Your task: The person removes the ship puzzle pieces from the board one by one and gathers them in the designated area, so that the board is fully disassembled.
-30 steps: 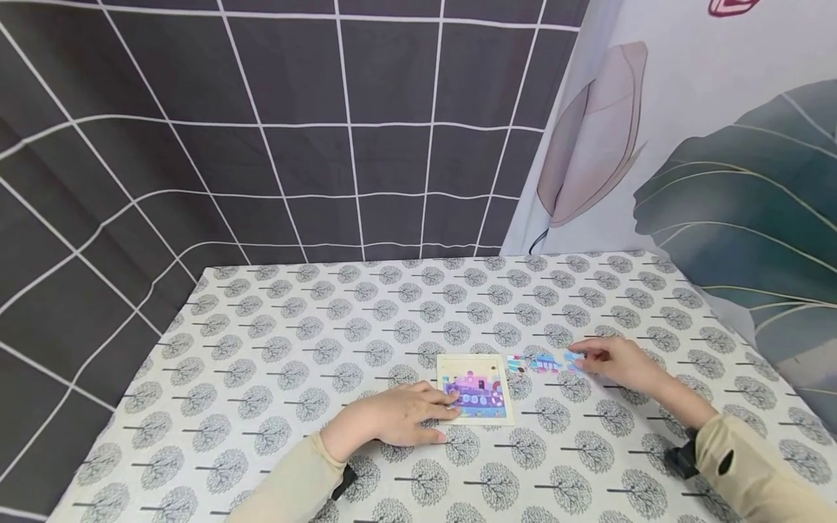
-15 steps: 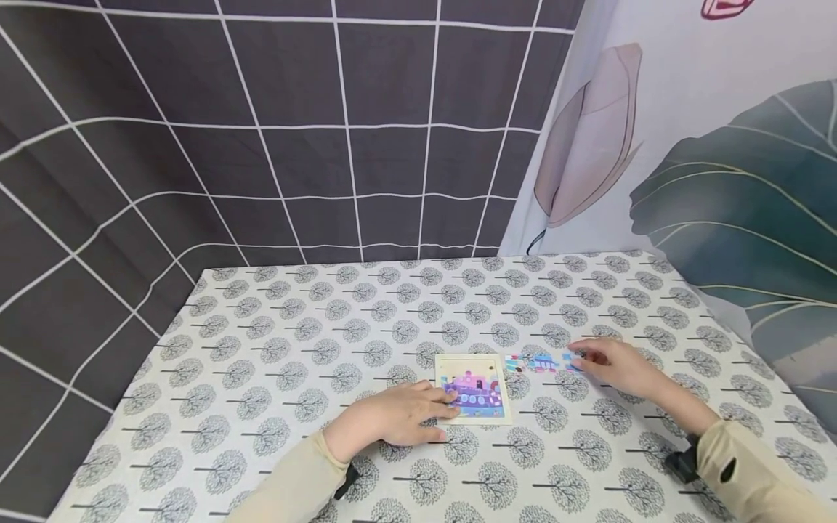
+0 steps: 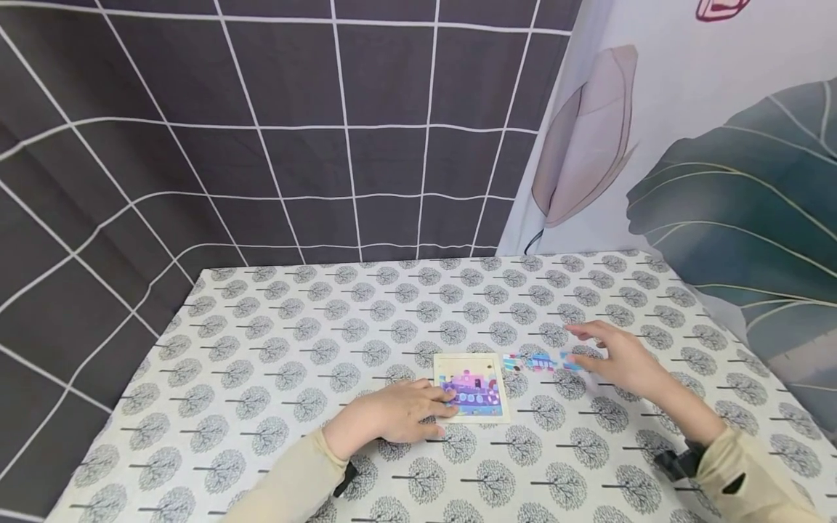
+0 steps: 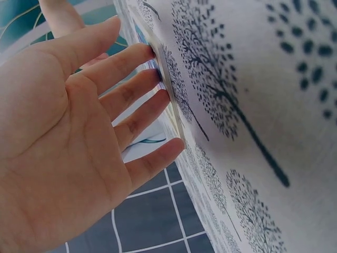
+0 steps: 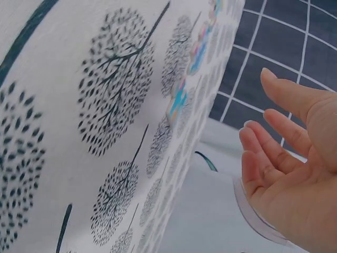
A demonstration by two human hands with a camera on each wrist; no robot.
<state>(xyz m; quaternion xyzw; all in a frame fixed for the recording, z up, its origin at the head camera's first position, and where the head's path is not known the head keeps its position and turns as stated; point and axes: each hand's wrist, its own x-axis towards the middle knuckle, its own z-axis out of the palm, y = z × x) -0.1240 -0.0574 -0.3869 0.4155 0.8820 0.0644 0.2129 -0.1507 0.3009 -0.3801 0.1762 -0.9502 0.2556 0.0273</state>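
Observation:
A small jigsaw puzzle board (image 3: 502,378) with a cream rim lies on the table, showing a purple and pink ship picture. My left hand (image 3: 407,412) rests on its left part with fingers stretched out; in the left wrist view the fingertips touch the board's edge (image 4: 176,117). To the right of the board several colourful puzzle pieces (image 3: 541,362) lie in a row. Over the rightmost piece (image 3: 572,361) is my right hand (image 3: 621,361), fingers spread and holding nothing. In the right wrist view that hand (image 5: 295,153) is apart from the blue piece (image 5: 179,100).
A white cloth with grey tree prints (image 3: 314,436) covers the table. Behind it hangs a dark curtain with white grid lines (image 3: 386,160), and a pale curtain with leaf prints (image 3: 739,189) stands at the right.
My right hand has let go of the rightmost puzzle piece and risen a little, its fingers opening. The left hand stays on the board.

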